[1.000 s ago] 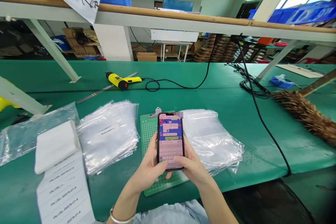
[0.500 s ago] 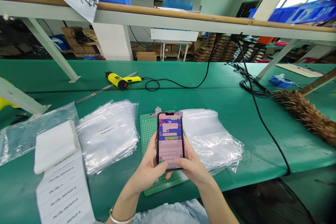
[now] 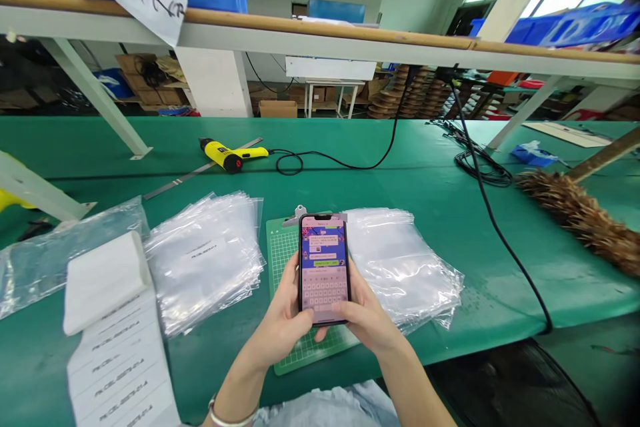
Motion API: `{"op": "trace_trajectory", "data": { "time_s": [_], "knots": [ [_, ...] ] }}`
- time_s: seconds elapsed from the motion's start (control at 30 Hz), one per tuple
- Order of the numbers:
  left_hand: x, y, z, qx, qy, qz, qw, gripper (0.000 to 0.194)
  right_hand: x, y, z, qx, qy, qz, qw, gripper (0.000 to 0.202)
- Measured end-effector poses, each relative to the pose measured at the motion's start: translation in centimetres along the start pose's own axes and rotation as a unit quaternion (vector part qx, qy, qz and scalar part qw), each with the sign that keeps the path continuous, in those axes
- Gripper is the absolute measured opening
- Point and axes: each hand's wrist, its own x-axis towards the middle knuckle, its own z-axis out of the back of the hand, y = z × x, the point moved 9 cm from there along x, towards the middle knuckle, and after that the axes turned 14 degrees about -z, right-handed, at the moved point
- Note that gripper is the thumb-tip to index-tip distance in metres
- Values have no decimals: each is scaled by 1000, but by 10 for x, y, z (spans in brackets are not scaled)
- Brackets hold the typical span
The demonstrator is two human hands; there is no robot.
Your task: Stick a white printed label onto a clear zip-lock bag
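Note:
A smartphone (image 3: 324, 270) is held upright between my two hands, its screen showing a chat and a keyboard. My left hand (image 3: 286, 320) wraps the phone's left edge, thumb near the keyboard's lower left. From the other side my right hand (image 3: 367, 317) grips it, thumb over the lower right of the screen. Beneath lies a green clipboard (image 3: 281, 260) with a grid and a metal clip, partly hidden by phone and hands. Clear plastic bags form a stack (image 3: 410, 267) to the right and another stack (image 3: 205, 260) to the left, the latter with a printed label on top.
At the left, a folded strip of printed labels (image 3: 120, 360) lies near a large clear bag (image 3: 30, 273). A yellow heat gun (image 3: 230, 155) rests across a steel ruler (image 3: 180, 180). A black cable (image 3: 493, 213) hangs across the right side, near a bristly brush (image 3: 580, 213). A shelf (image 3: 320, 37) spans overhead.
The keyboard on the phone screen looks slightly different, and my left thumb has shifted a little to the left. Both hands still hold the phone in the same place.

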Motion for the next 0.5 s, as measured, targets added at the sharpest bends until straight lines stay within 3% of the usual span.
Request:
{"op": "trace_trajectory", "data": {
  "time_s": [0.2,0.5],
  "knots": [
    [2,-1,1,23,-11,-13,1000,69,0,0,-1,-9,-3,-5,1000,66],
    [-1,4,4,30,-30,9,999,81,0,0,0,-7,0,1,1000,66]
  ]
}}
